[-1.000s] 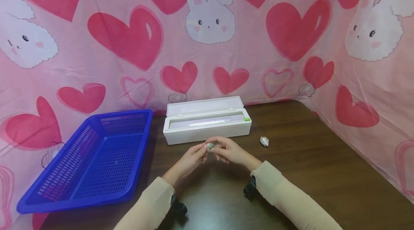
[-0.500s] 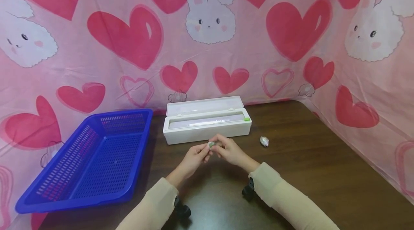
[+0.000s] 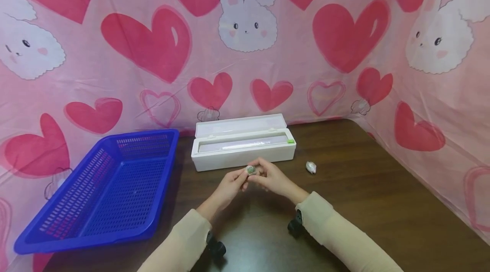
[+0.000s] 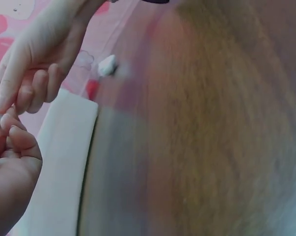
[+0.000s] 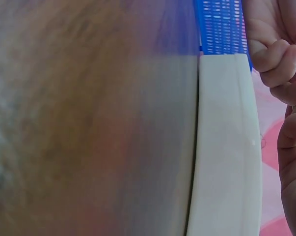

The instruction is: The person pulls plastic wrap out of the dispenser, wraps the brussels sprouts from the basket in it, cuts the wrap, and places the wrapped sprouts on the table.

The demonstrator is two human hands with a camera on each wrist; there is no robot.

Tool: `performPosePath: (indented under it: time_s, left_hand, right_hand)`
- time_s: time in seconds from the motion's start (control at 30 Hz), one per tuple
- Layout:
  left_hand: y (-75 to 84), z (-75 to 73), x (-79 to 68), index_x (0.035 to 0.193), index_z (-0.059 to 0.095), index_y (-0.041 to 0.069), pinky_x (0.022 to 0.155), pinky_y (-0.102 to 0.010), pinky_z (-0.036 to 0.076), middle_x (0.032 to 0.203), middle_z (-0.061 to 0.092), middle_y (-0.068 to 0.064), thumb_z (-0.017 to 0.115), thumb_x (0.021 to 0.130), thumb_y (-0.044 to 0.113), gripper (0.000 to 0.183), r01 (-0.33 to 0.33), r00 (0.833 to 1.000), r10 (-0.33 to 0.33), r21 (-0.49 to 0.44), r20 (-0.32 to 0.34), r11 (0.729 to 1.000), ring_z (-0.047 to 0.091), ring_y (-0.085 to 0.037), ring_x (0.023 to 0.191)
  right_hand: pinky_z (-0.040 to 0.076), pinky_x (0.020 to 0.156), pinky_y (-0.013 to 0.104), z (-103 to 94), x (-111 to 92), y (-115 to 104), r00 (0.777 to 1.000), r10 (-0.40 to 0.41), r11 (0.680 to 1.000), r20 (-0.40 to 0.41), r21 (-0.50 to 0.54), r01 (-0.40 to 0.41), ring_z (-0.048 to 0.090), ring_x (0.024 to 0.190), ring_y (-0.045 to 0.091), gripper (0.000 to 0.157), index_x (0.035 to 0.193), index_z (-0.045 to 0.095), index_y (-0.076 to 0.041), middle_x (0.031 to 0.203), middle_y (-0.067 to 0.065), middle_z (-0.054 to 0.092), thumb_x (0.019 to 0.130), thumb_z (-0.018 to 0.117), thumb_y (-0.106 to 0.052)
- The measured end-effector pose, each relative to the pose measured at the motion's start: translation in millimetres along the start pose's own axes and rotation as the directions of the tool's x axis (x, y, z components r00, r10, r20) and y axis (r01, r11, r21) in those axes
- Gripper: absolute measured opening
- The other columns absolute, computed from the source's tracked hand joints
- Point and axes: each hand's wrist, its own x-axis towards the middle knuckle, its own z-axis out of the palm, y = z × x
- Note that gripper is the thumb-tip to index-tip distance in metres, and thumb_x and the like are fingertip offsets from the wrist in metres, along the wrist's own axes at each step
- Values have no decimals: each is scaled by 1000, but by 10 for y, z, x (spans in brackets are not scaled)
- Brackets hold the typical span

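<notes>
A small round greenish thing in clear shiny wrap (image 3: 251, 170) is held up between both hands, over the table in front of the white box. My left hand (image 3: 228, 188) pinches it from the left with thumb and fingertips. On the other side, my right hand (image 3: 276, 182) has its thumb and forefinger on the wrap. In the left wrist view, the fingertips of the left hand (image 4: 13, 167) and right hand (image 4: 37, 64) meet at the frame edge, and the thing is mostly hidden. A second small wrapped piece (image 3: 311, 167) lies on the table to the right.
Behind the hands stands a long white cling film dispenser (image 3: 245, 157), its lid raised, with a green slider (image 3: 291, 141) at the right end. A blue plastic basket (image 3: 153, 221) stands on the left. Patterned pink cloth (image 3: 298, 59) hangs around the dark wooden table (image 3: 363, 204).
The wrapped thing has turned slightly between the fingers, and more of its green side shows. Both hands have shifted a little, while the dispenser, basket and second piece stay put.
</notes>
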Motion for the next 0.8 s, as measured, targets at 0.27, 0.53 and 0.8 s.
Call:
performPosePath:
  time_s: [0.27,0.53,0.8]
  left_hand:
    - [131,-53,27,105,56,-11,58,-25,38,74,52,-8,35,101,22,39,-47,998,56,185,-40,982,45,-11,62]
    - [298,-231,74,103,60,-8,60,-27,41,74,56,-14,35,101,22,39,-14,960,114,362,-255,932,48,-13,61]
    - [479,-391,72,124,52,-5,57,-27,41,76,56,-10,38,100,17,36,-42,919,192,399,-344,916,48,-14,61]
  right_hand:
    - [36,41,21,-55,15,-81,999,35,999,-22,3,-35,42,45,13,26,113,46,6,64,17,54,89,57,0]
    - [34,41,22,-180,11,-114,995,83,996,-63,-24,-84,40,45,11,28,115,46,3,61,11,51,90,57,-3]
    - [34,41,22,-331,-9,-103,989,101,991,-112,-77,-110,40,44,12,28,115,44,2,60,7,51,90,58,-4]
